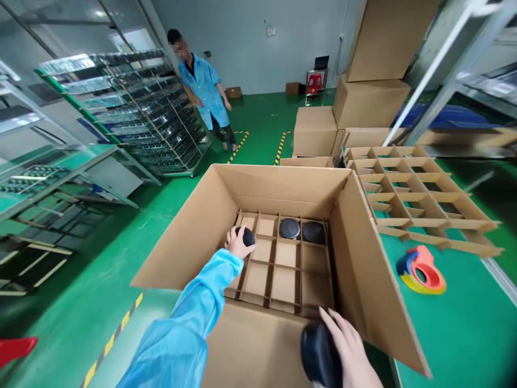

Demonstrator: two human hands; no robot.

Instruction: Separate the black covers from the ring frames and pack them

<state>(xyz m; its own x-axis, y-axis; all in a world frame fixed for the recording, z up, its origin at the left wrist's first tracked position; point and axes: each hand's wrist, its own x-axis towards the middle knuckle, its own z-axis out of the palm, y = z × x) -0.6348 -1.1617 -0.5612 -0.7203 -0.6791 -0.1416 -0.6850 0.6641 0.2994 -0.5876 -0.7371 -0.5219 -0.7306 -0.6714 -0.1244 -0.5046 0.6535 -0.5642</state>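
Note:
An open cardboard box (226, 215) stands before me with a cardboard grid divider (283, 269) in its bottom. My left hand (238, 243), in a light blue sleeve, reaches into the far left cell, closed on a round black object (246, 236). Two more round black objects (290, 228) (314, 232) sit in the far row's right cells. My right hand (347, 345) is at the box's near edge, wrapped round another round black object (320, 353).
A spare cardboard divider (416, 194) and a colourful tape dispenser (422, 269) lie on the green surface at right. Stacked cartons (367, 102) stand behind. A tray rack (141, 118) is at left. A person in a blue coat (204, 89) walks at the back.

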